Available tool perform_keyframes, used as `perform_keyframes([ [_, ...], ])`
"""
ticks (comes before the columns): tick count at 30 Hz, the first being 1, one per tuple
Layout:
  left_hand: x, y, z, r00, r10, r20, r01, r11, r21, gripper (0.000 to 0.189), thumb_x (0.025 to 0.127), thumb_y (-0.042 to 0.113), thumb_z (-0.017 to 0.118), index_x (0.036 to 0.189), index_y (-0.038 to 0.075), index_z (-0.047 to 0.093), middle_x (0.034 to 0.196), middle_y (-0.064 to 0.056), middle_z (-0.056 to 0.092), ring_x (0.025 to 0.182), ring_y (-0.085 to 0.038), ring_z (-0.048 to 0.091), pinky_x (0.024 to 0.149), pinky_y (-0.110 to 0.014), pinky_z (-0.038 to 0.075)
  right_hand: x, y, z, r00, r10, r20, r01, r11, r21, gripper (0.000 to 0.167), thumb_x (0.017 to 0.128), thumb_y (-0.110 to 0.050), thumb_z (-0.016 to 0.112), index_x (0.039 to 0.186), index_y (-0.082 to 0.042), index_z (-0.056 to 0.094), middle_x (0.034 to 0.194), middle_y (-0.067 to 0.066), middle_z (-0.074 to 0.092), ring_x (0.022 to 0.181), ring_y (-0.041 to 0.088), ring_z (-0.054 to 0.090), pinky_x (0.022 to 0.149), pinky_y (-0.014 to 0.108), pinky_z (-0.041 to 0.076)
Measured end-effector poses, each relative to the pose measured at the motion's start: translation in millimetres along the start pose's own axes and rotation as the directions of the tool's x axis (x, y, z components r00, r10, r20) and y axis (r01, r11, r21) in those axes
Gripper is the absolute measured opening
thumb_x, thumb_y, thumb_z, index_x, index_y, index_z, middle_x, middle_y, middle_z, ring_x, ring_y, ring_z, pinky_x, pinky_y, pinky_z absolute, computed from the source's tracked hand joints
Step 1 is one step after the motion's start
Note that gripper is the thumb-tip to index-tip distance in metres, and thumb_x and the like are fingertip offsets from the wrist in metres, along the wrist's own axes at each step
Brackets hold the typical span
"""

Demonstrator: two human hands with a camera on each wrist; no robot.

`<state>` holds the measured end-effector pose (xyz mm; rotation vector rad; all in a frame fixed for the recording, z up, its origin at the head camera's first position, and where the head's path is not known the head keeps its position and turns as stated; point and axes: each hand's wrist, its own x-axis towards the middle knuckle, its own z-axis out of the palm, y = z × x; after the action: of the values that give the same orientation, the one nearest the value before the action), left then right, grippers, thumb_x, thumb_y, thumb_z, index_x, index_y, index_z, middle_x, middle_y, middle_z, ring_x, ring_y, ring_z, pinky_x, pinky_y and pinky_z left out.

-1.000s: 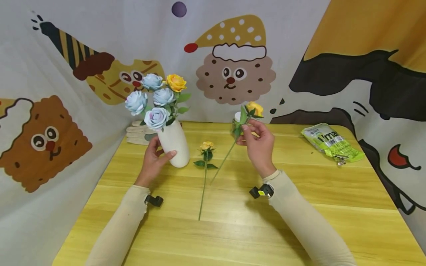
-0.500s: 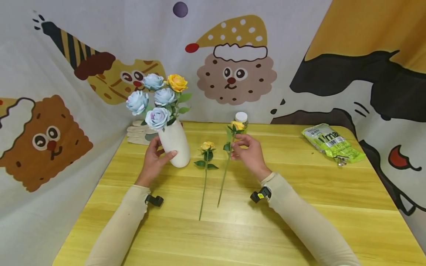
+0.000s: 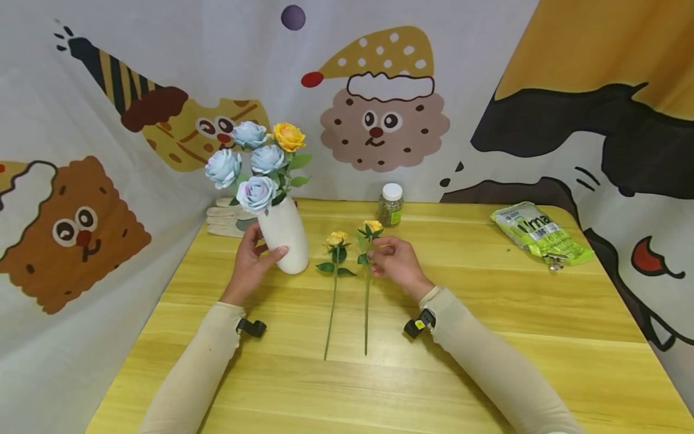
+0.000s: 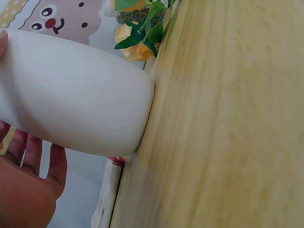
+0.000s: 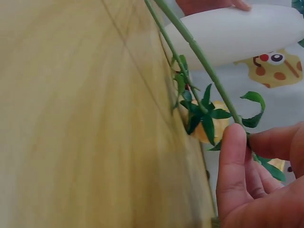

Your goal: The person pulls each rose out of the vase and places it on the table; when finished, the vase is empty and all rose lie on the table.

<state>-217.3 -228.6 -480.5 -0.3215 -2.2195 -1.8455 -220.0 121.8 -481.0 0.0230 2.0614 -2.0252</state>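
Observation:
My left hand (image 3: 249, 262) grips the side of a white vase (image 3: 286, 238), thumb in front and fingers behind. In the left wrist view, the base of the vase (image 4: 90, 95) is at the tabletop. Several pale blue roses (image 3: 256, 193) and one yellow-orange rose (image 3: 289, 137) stand in it. My right hand (image 3: 400, 263) pinches the stem (image 5: 209, 69) of a yellow rose (image 3: 373, 227) just below its bloom. Beside it, another yellow rose (image 3: 338, 237) lies on the table, its stem nearly parallel to the held one.
A jar (image 3: 390, 208) with a white lid stands at the back edge of the wooden table (image 3: 303, 386). Pale gloves (image 3: 219, 220) lie behind the vase. A green and silver packet (image 3: 539, 232) rests at the back right. A cartoon curtain hangs behind.
My right hand has lowered the yellow rose leftward and toward me, its stem swinging nearly straight beside the lying rose. The jar has come into full view. My left hand and the vase stay put.

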Motion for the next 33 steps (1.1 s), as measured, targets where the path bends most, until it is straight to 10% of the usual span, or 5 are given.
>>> perform_keyframes([
  [33, 0.1, 0.6, -0.7, 1.000, -0.027, -0.002, 0.027, 1.000, 0.013, 0.063, 0.092, 0.008, 0.080, 0.146, 0.007, 0.048, 0.131, 0.003, 0.056, 0.122, -0.016, 0.055, 0.106, -0.035, 0.049, 8.8, 10, -4, 0.998, 0.065, 0.000, -0.065, 0.997, -0.048, 0.036, 0.095, 0.001, 0.071, 0.130, 0.006, 0.063, 0.108, 0.016, 0.069, 0.077, 0.021, 0.073, 0.064, 0.029, 0.063],
])
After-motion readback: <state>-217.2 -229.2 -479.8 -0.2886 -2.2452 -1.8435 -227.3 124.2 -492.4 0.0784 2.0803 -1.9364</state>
